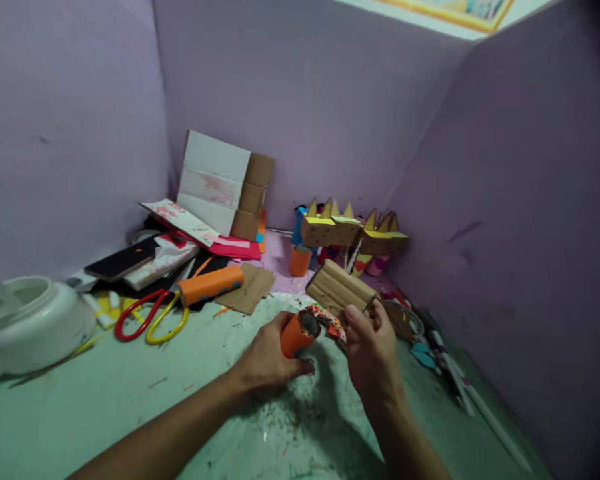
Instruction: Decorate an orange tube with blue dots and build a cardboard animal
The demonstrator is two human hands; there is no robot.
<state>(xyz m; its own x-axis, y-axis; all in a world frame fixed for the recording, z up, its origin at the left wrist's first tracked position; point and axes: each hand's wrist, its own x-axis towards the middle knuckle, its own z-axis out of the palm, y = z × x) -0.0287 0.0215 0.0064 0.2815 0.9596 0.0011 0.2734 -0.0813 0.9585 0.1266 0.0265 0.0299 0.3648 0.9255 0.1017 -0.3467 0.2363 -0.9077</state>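
My left hand (273, 357) is closed around an orange cardboard tube (298, 335), whose open end tilts up toward me. Pinched in my right hand (374, 350) is a ridged piece of brown cardboard (341, 287), held up just beyond the tube. Between the two hands, a curved strip with a red and yellow pattern (329, 322) shows partly, its far part hidden by the cardboard. Another orange tube (211, 285) lies at the left by a flat cardboard scrap (246, 288), and a third orange tube (300, 261) stands farther back.
Red-and-yellow-handled scissors (153, 317) lie at the left, near a white teapot-like pot (35, 323). A folded cardboard sheet (225, 183) leans on the wall. Cardboard figures with yellow spikes (330, 230) stand at the back. Markers (450, 373) lie along the right; dark crumbs dot the green tabletop (205, 427).
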